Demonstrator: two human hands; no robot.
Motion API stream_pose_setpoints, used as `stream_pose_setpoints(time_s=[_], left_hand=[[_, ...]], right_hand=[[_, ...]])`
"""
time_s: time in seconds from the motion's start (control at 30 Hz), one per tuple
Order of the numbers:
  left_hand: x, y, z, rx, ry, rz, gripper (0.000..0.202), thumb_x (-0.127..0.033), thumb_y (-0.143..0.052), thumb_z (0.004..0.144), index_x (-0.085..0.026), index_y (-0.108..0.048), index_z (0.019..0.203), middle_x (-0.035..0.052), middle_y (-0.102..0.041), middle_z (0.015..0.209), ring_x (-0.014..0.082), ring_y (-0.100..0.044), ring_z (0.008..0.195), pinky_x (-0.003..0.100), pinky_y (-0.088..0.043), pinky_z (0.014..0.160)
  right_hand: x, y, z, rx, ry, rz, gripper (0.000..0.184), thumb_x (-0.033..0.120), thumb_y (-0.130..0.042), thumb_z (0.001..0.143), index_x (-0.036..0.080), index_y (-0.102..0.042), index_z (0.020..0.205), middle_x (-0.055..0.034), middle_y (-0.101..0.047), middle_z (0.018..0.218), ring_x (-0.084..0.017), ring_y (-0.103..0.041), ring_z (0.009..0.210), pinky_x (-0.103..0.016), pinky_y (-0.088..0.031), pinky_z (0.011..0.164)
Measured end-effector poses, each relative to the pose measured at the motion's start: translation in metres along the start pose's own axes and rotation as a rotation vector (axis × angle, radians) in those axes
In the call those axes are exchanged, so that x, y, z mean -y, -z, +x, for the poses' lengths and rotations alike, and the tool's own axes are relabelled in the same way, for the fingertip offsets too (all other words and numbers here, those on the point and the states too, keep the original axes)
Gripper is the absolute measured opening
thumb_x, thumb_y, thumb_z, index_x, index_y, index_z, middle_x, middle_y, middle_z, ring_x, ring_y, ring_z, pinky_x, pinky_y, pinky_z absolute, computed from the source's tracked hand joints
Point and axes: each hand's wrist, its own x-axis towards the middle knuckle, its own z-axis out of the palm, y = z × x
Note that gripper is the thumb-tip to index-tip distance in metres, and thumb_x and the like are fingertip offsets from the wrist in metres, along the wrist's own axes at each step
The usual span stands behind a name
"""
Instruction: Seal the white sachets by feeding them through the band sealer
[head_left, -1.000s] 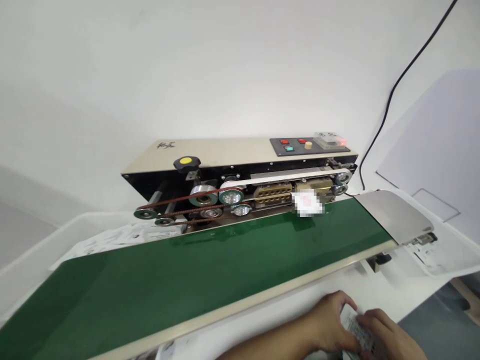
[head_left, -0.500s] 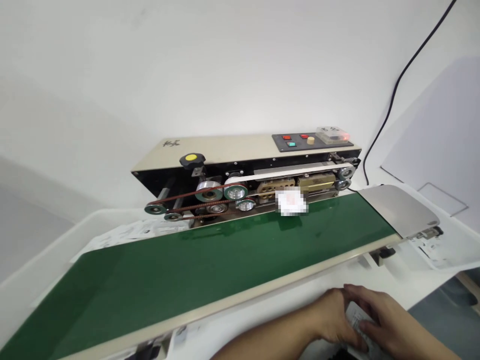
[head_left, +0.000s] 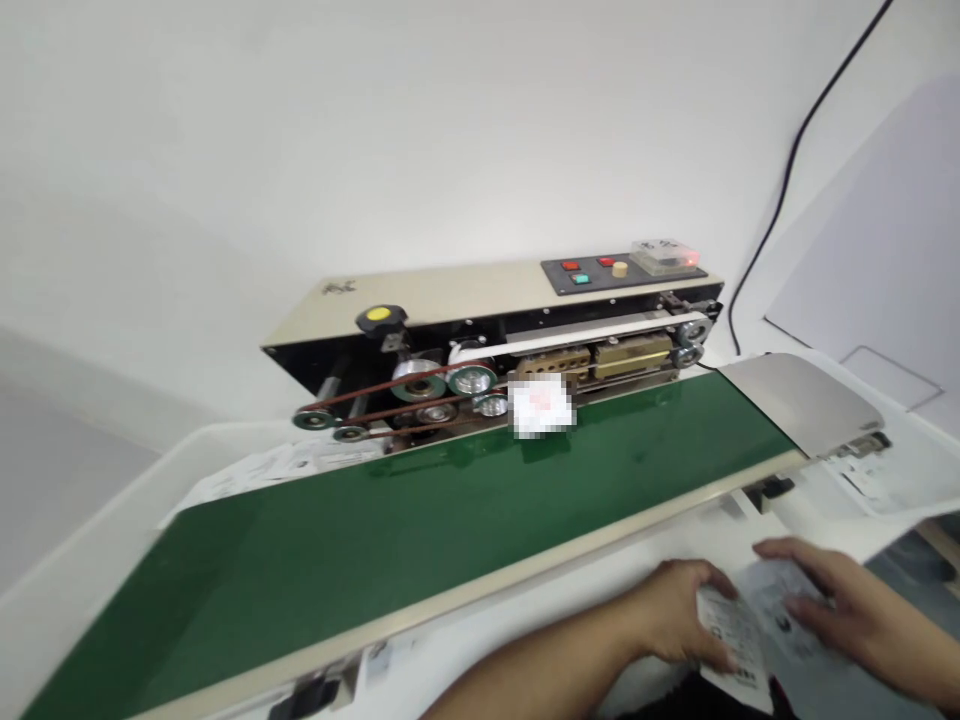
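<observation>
Low at the right, my left hand [head_left: 682, 610] grips a white printed card [head_left: 733, 645] between thumb and fingers. Close beside it, my right hand [head_left: 855, 610] pinches a translucent plastic bag [head_left: 780, 600] with dark print. The two pieces overlap near each other, and I cannot tell whether the card is inside the bag. Beyond both hands stands a band sealer [head_left: 450, 300] with a green conveyor belt [head_left: 420, 540]. A pixelated white packet [head_left: 541, 408] hangs at its sealing band, over the belt's back edge.
Behind the belt's left end, a white bin [head_left: 217, 435] holds a pile of printed packets [head_left: 277, 468]. Another white tray [head_left: 919, 490] with a few printed pieces lies under the metal plate [head_left: 802, 400] at right. A black cable [head_left: 795, 150] runs down the wall.
The packet at the sealer has travelled left along the band. My hands have drawn apart, the right one moving right with the plastic bag, and the printed card now shows more fully.
</observation>
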Motion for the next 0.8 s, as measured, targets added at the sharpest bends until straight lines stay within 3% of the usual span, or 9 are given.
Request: stream_pose_setpoints(time_s=[0.1, 0.17, 0.3, 0.47, 0.53, 0.63, 0.73, 0.8], left_hand=[[-0.003, -0.003, 0.000, -0.018, 0.029, -0.025, 0.069, -0.018, -0.081, 0.039, -0.018, -0.060, 0.105, -0.0011, -0.059, 0.081, 0.0186, -0.055, 0.077, 0.030, -0.044, 0.070], [-0.005, -0.006, 0.001, 0.001, 0.104, -0.146, 0.067, -0.012, -0.077, 0.040, -0.015, -0.056, 0.104, -0.0025, -0.057, 0.074, 0.0168, -0.054, 0.070, 0.027, -0.043, 0.062], [-0.006, -0.009, 0.003, 0.046, 0.132, -0.327, 0.064, -0.005, -0.070, 0.039, -0.015, -0.051, 0.099, -0.0058, -0.056, 0.068, 0.0134, -0.053, 0.063, 0.024, -0.042, 0.056], [-0.006, -0.009, 0.003, 0.003, 0.152, -0.322, 0.065, 0.001, -0.066, 0.038, -0.014, -0.050, 0.099, -0.0073, -0.054, 0.063, 0.0115, -0.050, 0.058, 0.022, -0.039, 0.052], [-0.004, -0.009, 0.004, -0.023, 0.147, -0.294, 0.066, 0.002, -0.066, 0.038, -0.013, -0.051, 0.100, -0.0067, -0.055, 0.064, 0.0111, -0.049, 0.059, 0.021, -0.038, 0.051], [0.003, -0.009, 0.006, -0.039, 0.136, -0.239, 0.068, 0.003, -0.065, 0.039, -0.014, -0.053, 0.104, -0.0068, -0.053, 0.063, 0.0101, -0.047, 0.058, 0.020, -0.035, 0.050], [0.011, -0.008, 0.012, -0.029, 0.139, -0.187, 0.071, 0.000, -0.072, 0.038, -0.016, -0.056, 0.105, -0.0072, -0.052, 0.063, 0.0101, -0.046, 0.059, 0.020, -0.034, 0.051], [0.015, -0.006, 0.018, -0.023, 0.128, -0.132, 0.073, -0.005, -0.078, 0.033, -0.017, -0.059, 0.103, -0.0061, -0.053, 0.067, 0.0113, -0.048, 0.062, 0.020, -0.035, 0.053]], right_hand=[[0.013, 0.031, 0.010, -0.085, -0.178, 0.193, 0.033, 0.037, -0.064, 0.073, 0.022, -0.058, 0.101, -0.0039, -0.068, 0.072, -0.020, -0.063, 0.056, -0.028, -0.053, 0.045], [0.025, 0.049, 0.020, -0.197, -0.230, 0.361, 0.042, 0.040, -0.068, 0.071, 0.020, -0.052, 0.104, -0.0034, -0.067, 0.072, -0.019, -0.064, 0.057, -0.028, -0.053, 0.045], [0.037, 0.076, 0.045, -0.397, -0.181, 0.511, 0.052, 0.038, -0.075, 0.066, 0.020, -0.049, 0.108, -0.0044, -0.067, 0.077, -0.018, -0.064, 0.060, -0.027, -0.053, 0.046], [0.034, 0.089, 0.085, -0.424, -0.099, 0.522, 0.042, 0.036, -0.074, 0.066, 0.020, -0.051, 0.096, -0.0017, -0.066, 0.070, -0.017, -0.063, 0.056, -0.028, -0.052, 0.046], [0.031, 0.090, 0.102, -0.449, -0.077, 0.438, 0.036, 0.036, -0.072, 0.065, 0.020, -0.050, 0.089, -0.0004, -0.065, 0.065, -0.017, -0.062, 0.054, -0.028, -0.051, 0.046], [0.024, 0.092, 0.122, -0.586, -0.012, 0.078, 0.023, 0.035, -0.066, 0.066, 0.021, -0.049, 0.073, 0.0004, -0.063, 0.058, -0.016, -0.057, 0.048, -0.028, -0.046, 0.044], [0.019, 0.093, 0.133, -0.691, 0.130, -0.327, 0.018, 0.031, -0.059, 0.069, 0.022, -0.046, 0.061, -0.0029, -0.069, 0.070, -0.020, -0.062, 0.061, -0.030, -0.046, 0.051], [0.017, 0.092, 0.137, -0.701, 0.257, -0.468, 0.017, 0.026, -0.055, 0.071, 0.022, -0.044, 0.059, -0.0024, -0.071, 0.079, -0.021, -0.065, 0.071, -0.030, -0.046, 0.054]])
